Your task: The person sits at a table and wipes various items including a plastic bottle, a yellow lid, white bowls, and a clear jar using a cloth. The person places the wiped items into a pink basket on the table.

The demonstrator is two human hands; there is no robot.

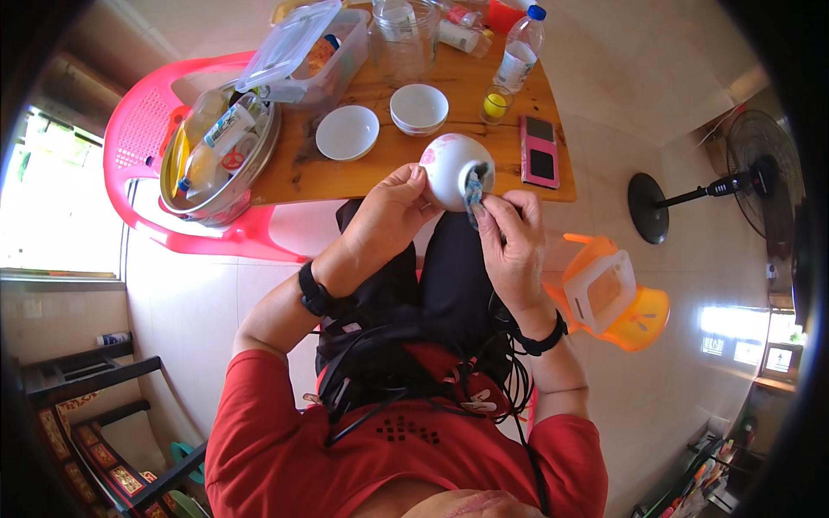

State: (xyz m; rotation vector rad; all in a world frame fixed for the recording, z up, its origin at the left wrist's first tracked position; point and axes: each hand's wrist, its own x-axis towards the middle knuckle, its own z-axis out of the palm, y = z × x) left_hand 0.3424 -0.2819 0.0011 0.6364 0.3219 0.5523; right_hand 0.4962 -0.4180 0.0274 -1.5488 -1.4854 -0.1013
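Note:
A white bowl with a pink flower pattern (447,169) is tipped on its side above my lap, its foot ring facing right. The fingers and thumb of my left hand (405,194) grip its left rim. Pinched in my right hand (515,239) is a blue-grey cloth (475,189), pressed against the bowl's foot. Just beyond, on the wooden table (291,181), stand a single white bowl (348,133) and a small stack of white bowls (419,109).
A pink phone-like device (539,152), a glass with something yellow (496,103) and a plastic bottle (520,55) stand at the table's right. Left are a filled metal basin (259,175) on a pink chair (139,129) and a plastic box (350,65). An orange child's seat (641,317) and fan (647,207) stand right.

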